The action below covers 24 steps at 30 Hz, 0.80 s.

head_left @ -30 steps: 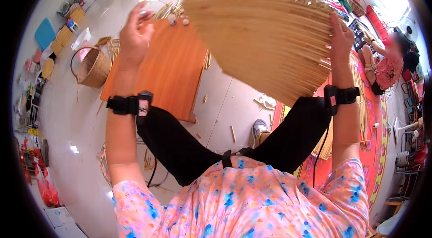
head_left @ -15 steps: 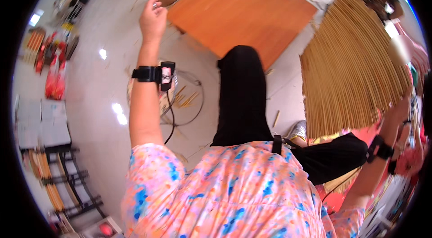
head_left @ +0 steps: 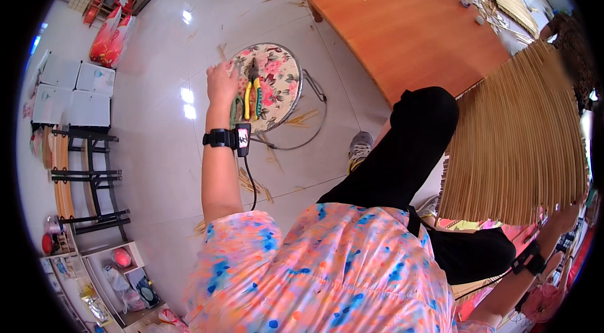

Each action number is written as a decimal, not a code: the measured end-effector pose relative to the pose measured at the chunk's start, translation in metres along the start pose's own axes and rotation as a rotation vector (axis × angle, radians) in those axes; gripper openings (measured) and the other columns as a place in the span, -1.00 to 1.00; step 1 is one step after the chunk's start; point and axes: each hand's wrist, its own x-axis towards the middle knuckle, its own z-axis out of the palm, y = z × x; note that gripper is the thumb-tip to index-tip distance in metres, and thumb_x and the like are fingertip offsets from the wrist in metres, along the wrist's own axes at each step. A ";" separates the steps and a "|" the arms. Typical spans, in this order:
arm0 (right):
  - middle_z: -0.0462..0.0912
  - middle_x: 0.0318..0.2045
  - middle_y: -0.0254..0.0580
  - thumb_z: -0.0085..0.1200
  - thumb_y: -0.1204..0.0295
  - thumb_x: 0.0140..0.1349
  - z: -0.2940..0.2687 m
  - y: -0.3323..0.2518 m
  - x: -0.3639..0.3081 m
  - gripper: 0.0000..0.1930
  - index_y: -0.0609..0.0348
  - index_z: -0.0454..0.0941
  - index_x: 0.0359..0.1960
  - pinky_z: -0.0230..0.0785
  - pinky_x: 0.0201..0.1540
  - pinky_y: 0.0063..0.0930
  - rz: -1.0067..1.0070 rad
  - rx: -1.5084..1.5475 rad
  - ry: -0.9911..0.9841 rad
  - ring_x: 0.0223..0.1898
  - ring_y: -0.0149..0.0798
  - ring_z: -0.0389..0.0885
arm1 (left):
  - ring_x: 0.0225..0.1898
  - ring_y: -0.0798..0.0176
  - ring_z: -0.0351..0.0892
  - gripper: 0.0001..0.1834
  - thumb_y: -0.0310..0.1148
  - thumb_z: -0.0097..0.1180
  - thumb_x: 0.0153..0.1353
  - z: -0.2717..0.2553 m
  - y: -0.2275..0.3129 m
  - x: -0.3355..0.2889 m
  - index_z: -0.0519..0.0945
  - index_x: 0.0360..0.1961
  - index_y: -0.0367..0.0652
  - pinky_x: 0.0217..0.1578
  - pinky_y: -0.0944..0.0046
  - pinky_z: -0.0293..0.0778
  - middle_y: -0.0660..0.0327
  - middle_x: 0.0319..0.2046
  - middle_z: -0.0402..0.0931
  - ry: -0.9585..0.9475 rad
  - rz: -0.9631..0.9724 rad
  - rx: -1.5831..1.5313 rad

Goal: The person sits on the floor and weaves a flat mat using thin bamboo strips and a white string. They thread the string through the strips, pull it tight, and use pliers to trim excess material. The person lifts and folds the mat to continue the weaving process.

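At the flowered stool's (head_left: 286,81) left edge, my left hand (head_left: 223,84), its grip too blurred to tell, could drag the pliers (head_left: 248,101) off by brushing them; my right hand (head_left: 563,216) holds the stick mat (head_left: 513,144).

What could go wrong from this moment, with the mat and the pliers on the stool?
The right hand is at one edge of the mat, its grip mostly hidden; if the hold is weak, the mat might slip.
The mat's uneven stick ends appear close to the black trousers and may catch on them.
The left hand is at the rim of the round stool, close to the pliers, so it might knock them.
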 end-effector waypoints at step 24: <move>0.53 -0.57 0.08 0.03 0.17 0.20 0.009 -0.098 -0.127 -0.67 0.26 0.55 -0.35 0.30 -0.41 -0.21 -0.154 0.088 0.155 -0.49 0.09 0.51 | -0.46 0.27 0.51 -0.70 -0.19 0.04 0.12 0.029 0.033 -0.011 0.51 -0.34 -0.26 -0.38 0.21 0.49 0.23 -0.46 0.50 -0.498 -0.476 -1.117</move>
